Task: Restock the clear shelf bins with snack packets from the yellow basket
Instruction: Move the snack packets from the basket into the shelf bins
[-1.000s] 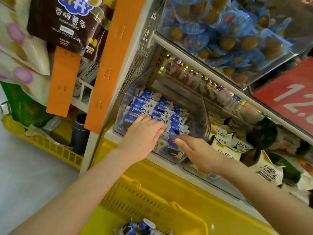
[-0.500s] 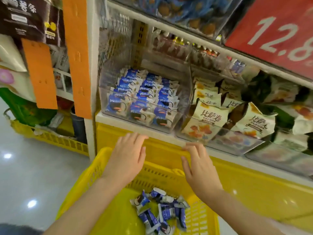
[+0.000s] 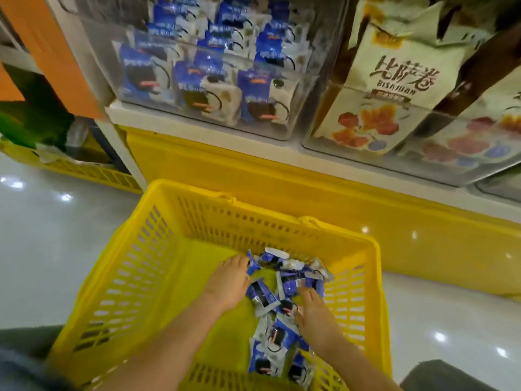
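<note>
Nearest the camera, both hands are being reached down into the yellow basket (image 3: 135, 266), onto a loose heap of blue-and-white snack packets (image 3: 282, 300) lying along its right half. The left hand (image 3: 228, 286) is being laid flat at the heap's left edge, fingers extended and touching packets, nothing yet pinched. The right hand (image 3: 313, 314) is being pressed onto the heap from the right; whether a packet is being closed on beneath it cannot be told.

A slip is being risked here, as a judgement: the wrappers look glossy and are piled crosswise, so a hasty scoop could let some slide back or spill over the rim, and a handful lifted carelessly could be caught against the shelf lip above.

Farther off, the clear bin (image 3: 197, 114) on the shelf is being shown already well stocked with matching blue packets; their print is too blurred to be read. In the neighbouring bin, cream bags (image 3: 406, 77) are being displayed, on which Chinese characters and "BISAJUAN" can be read
</note>
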The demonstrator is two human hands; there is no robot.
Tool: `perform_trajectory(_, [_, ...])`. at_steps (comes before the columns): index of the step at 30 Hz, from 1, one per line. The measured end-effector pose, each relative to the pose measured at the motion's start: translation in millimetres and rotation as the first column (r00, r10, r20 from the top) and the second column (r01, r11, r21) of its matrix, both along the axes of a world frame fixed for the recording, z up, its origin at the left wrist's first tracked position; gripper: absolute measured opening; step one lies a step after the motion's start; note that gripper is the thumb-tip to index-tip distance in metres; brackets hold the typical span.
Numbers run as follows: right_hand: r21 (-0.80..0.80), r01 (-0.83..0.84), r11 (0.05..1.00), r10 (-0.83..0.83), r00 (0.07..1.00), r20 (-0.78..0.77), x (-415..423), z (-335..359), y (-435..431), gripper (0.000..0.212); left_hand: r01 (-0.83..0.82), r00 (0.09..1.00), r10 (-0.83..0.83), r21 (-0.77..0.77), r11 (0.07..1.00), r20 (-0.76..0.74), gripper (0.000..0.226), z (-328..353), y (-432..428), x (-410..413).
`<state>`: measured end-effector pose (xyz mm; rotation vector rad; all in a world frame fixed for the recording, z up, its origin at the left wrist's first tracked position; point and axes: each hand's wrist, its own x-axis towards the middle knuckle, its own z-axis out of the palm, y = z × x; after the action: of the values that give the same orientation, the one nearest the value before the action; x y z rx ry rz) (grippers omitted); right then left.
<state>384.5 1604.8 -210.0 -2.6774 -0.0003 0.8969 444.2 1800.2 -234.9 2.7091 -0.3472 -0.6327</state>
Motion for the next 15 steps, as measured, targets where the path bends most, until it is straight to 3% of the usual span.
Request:
perform_trajectory(7, [0.008,0.262,0.965,-0.261,0.963,-0.060,30,-47,5,0.064,-0.341,0.921,0.287,-0.190,0.921,-0.263,0.054,-46,-3,2])
perform_trajectory(11, [-0.007,0.360,0.933,-0.360,0.932,-0.030,39,-59,13,0.079,-0.358,0.902,0.313,-0.112,0.927,-0.297,0.058,-59,-10,5])
perform_trajectory(15, [-0.061,0.325,0.944,-0.328,0.943,-0.056,42,-66,15,0.087,-0.291,0.897,0.274,0.005,0.957,-0.347,0.058,-69,-18,3])
